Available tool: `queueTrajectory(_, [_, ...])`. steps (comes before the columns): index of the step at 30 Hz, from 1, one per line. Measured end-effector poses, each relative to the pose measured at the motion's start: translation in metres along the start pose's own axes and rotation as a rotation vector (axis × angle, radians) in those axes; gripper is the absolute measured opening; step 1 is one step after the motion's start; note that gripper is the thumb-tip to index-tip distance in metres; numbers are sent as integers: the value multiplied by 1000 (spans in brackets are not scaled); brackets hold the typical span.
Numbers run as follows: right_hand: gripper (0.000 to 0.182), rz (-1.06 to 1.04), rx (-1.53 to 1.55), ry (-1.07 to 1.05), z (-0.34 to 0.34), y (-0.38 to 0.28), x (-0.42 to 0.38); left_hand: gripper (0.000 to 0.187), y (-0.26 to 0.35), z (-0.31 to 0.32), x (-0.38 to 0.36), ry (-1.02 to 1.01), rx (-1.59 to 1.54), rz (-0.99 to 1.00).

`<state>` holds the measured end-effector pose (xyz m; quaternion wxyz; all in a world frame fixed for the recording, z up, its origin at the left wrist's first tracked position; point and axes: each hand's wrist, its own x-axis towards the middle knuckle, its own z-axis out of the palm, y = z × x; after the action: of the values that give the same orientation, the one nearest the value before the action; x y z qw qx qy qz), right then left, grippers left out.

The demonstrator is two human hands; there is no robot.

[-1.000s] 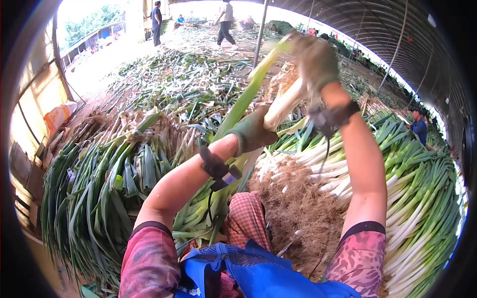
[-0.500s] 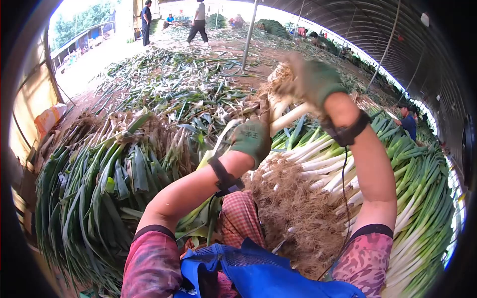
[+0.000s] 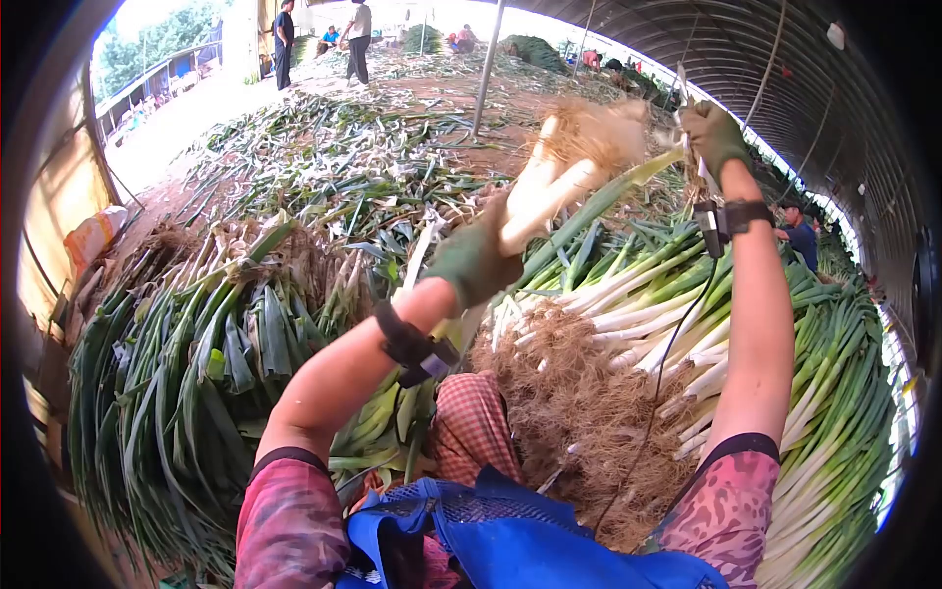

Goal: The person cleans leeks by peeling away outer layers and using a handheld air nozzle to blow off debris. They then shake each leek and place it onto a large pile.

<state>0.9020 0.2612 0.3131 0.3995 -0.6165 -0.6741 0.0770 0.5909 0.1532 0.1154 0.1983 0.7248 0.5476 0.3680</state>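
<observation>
My left hand, in a green work glove, is closed around the white shanks of a few green onions. Their roots point up and away, blurred by motion. Up at the right, my gloved right hand grips a peeled outer leaf, which stretches taut toward the onions in my left hand. Pale shreds hang by its fingers. Below my hands lies a heap of cleaned green onions, white shanks and brown roots toward me. At the left is a pile of untrimmed green onions.
Stripped leaves litter the ground ahead. A metal pole stands beyond them. Two people stand far off, and another person sits at the right. A checked cloth covers my knee; a cable hangs from my right wrist.
My right hand has moved up and to the right, away from the onion roots, drawing a leaf out. My left hand has shifted slightly left, still holding the onions.
</observation>
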Motion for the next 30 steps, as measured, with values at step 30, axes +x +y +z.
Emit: queueTrajectory(30, [26, 30, 13, 310, 61, -68, -16, 24, -46, -70, -4, -347, -819, 109])
